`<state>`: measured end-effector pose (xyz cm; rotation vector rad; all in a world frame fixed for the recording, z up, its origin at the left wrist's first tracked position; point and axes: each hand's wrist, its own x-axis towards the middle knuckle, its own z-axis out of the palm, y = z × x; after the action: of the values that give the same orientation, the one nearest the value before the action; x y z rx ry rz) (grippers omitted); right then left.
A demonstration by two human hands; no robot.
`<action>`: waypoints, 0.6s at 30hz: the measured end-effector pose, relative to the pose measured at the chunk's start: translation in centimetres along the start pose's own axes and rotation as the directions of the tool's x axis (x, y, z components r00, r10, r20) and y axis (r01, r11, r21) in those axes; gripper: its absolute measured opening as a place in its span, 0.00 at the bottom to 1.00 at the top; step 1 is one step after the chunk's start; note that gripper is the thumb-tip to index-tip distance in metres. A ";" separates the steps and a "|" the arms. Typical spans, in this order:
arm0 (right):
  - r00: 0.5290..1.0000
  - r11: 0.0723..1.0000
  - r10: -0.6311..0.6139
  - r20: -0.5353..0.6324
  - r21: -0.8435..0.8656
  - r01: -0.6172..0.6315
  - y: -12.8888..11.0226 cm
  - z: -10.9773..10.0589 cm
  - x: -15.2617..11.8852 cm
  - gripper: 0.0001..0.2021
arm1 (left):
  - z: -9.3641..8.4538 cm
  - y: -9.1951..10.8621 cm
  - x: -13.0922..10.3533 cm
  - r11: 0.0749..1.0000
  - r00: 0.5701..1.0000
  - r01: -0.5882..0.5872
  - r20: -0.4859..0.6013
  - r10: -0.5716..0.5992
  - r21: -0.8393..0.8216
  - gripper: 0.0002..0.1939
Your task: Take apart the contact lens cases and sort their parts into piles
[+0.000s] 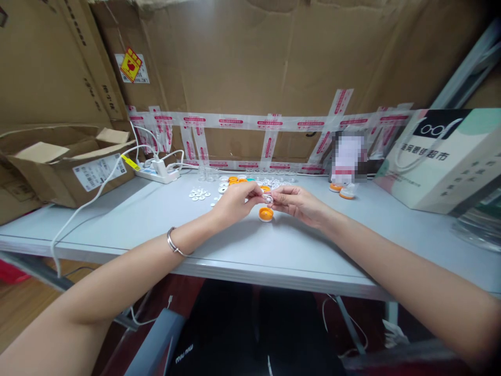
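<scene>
Above the middle of the table, a small white ring-shaped part (267,198) is pinched between both hands. My left hand (241,200) grips its left side with thumb and fingers. From the right, my right hand (296,203) holds its other side, fingers closed. Just below the hands an orange cap (265,214) with a white lower edge rests on the table. Small white discs (199,195) lie to the left of the hands. Behind the hands are more orange caps (234,180) and white pieces, partly hidden by my left hand.
Clear round pieces (250,171) line the back of the grey table (336,256). An open cardboard box (58,172) and a power strip (158,174) with cables are on the left. Orange-and-white items (347,194) and a printed box (438,162) stand on the right.
</scene>
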<state>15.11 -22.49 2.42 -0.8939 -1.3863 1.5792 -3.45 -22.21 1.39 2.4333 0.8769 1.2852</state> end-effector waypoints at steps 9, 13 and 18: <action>0.984 0.981 -0.111 -0.142 -0.176 0.085 0.9 0.2 0.7 0.09 | 0.3 -0.3 -0.1 0.993 0.993 -0.116 0.029 0.117 -0.028 0.08; 0.929 0.942 -0.176 -0.325 -0.330 0.063 0.3 -1.7 1.6 0.08 | 0.0 -0.6 0.2 0.996 0.997 -0.032 -0.075 0.026 -0.079 0.04; 0.852 0.883 -0.277 -0.445 -0.467 0.043 -0.2 -5.5 2.5 0.08 | -0.3 -1.0 0.6 0.906 0.967 0.167 -0.113 -0.227 -0.389 0.07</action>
<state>19.14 -17.95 1.90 -1.3092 -1.4029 0.8099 -3.86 -21.06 1.47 1.9184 0.8023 1.4293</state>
